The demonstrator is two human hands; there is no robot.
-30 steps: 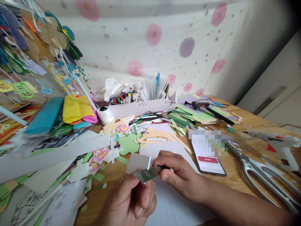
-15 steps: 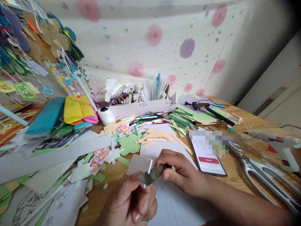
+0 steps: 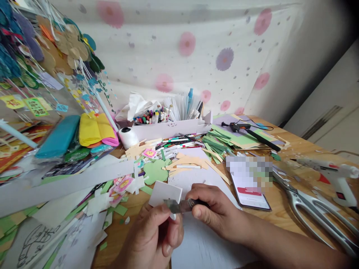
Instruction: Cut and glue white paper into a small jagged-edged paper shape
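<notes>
My left hand (image 3: 154, 239) is closed around a small white foam piece (image 3: 165, 193), held up just above the table's front edge. My right hand (image 3: 214, 211) grips a pair of scissors (image 3: 179, 205) whose metal blades lie against the lower edge of the white piece. Both hands hover over a white paper sheet (image 3: 204, 243). A green flower-shaped cutout (image 3: 155, 171) lies just beyond them among tan paper strips.
A phone (image 3: 251, 186) lies right of my hands, with large silver scissors (image 3: 314, 211) and a white glue gun (image 3: 331, 175) further right. A box of markers (image 3: 168, 121), a thread spool (image 3: 127, 136), stacked green paper (image 3: 224, 140) and scattered scraps fill the wooden table (image 3: 294, 145).
The scissor blades have turned flatter and narrower against the white piece. The view has shifted slightly; both hands stay in nearly the same place.
</notes>
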